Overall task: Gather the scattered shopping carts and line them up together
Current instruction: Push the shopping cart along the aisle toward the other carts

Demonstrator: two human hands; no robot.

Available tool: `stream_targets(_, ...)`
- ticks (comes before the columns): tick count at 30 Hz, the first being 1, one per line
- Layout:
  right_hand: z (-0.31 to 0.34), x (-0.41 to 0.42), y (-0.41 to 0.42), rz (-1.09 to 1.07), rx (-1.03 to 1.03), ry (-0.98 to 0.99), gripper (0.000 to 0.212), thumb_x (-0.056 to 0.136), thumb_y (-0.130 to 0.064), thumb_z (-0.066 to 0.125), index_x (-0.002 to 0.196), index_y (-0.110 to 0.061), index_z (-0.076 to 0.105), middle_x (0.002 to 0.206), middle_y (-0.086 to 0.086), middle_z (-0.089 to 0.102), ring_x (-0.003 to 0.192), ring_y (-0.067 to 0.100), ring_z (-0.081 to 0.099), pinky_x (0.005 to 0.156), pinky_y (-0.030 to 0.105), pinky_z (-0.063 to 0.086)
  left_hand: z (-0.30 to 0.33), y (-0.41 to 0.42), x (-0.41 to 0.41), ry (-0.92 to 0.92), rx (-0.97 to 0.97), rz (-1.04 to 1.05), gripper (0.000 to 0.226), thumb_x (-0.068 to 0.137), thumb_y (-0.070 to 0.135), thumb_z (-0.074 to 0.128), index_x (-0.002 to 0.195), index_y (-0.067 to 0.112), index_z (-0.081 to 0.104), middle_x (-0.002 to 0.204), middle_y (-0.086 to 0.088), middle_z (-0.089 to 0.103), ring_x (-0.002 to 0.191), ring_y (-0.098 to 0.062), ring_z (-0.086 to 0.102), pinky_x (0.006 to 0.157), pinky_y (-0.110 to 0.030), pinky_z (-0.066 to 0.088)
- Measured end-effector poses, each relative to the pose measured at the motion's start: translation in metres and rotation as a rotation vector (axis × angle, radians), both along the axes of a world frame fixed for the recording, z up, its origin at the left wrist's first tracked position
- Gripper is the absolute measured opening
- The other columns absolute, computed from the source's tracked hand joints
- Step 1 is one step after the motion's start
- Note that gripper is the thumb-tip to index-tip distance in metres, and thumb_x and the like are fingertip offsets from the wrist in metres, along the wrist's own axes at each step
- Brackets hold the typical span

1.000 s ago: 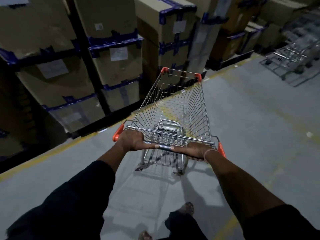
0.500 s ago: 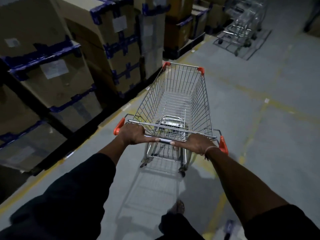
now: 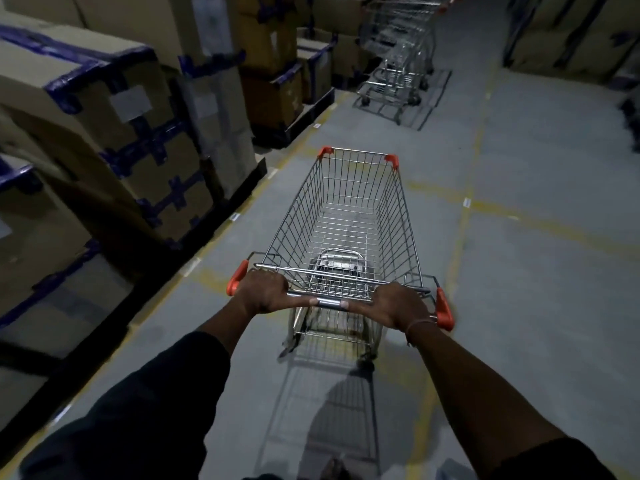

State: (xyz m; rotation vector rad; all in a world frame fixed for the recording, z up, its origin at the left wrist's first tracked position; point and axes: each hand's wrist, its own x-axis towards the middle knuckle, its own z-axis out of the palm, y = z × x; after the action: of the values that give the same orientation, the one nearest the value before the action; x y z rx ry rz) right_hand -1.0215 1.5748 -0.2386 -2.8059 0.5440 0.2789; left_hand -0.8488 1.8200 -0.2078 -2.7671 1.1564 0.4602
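While gripping the push bar [image 3: 332, 299] of a wire shopping cart [image 3: 349, 230] at centre frame: left hand [image 3: 263, 292] wrapped over the bar near its orange end cap [image 3: 237, 282], fingers curled over and thumb laid along the tube; right hand [image 3: 393, 304] clamped the same way near the opposite cap, a thin band at the wrist. Basket empty, child seat flap folded down at the near end, orange corner guards at the far rim. Nose pointed up the frame along a grey concrete floor [image 3: 519, 271] marked with faded yellow lines.

At upper centre, well apart from the held cart: a row of nested carts [image 3: 398, 64] parked beside the stacked goods, apparently already lined up; exact count too blurred to tell. Along the left side of the frame, cardboard boxes [image 3: 131, 109] bound with blue tape, stacked on dark pallets. At upper right, more stacked cartons, dim and indistinct.

Judged from this layout: part of the gathering done, with several carts already nested. Left to do for this one: roll up the aisle, align with the rear of the row, push in until nested. Whether further loose carts remain elsewhere: cannot tell from this view.
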Motion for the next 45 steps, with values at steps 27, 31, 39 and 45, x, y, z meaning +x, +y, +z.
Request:
stream_targets(27,-0.002,0.197,-0.383,-0.400,-0.051,-0.117,0.099,0.067,-0.111,0.016,0.056,-0.021,0.056,0.052,-0.002,0.054,0.050,0.018,0.060,0.071,0.037,0.060,-0.022,-0.435,0.260,-0.046,-0.087,-0.370,0.102,0.070,0.109,0.025,0.059,0.016,0.067,0.057,0.002,0.062,0.063,-0.015,0.065,0.086,-0.037,0.055)
stream_targets(31,-0.002,0.222,-0.447,-0.441,-0.084,-0.129,0.099,0.068,-0.110,0.016,0.054,-0.021,0.055,0.051,-0.001,0.055,0.051,0.020,0.061,0.069,0.036,0.059,-0.023,-0.503,0.289,-0.034,-0.093,-0.389,0.100,0.074,0.106,0.028,0.059,0.015,0.067,0.058,0.001,0.064,0.062,-0.014,0.065,0.087,-0.036,0.054)
stream_targets(39,-0.004,0.273,-0.599,-0.424,-0.121,-0.134,0.092,0.077,-0.104,0.026,0.054,-0.021,0.057,0.051,-0.003,0.052,0.050,0.017,0.058,0.063,0.029,0.052,-0.023,-0.652,0.337,0.018,-0.130,-0.357,0.105,0.069,0.109,0.022,0.056,0.014,0.064,0.053,0.002,0.062,0.058,-0.011,0.063,0.087,-0.040,0.054)
stream_targets(45,-0.005,0.314,-0.722,-0.386,-0.174,-0.133,0.098,0.075,-0.107,0.019,0.053,-0.020,0.058,0.053,0.001,0.056,0.053,0.018,0.059,0.067,0.031,0.054,-0.027,-0.764,0.370,0.009,-0.132,-0.311,0.106,0.068,0.110,0.020,0.055,0.014,0.063,0.053,0.002,0.062,0.056,-0.011,0.061,0.077,-0.037,0.052)
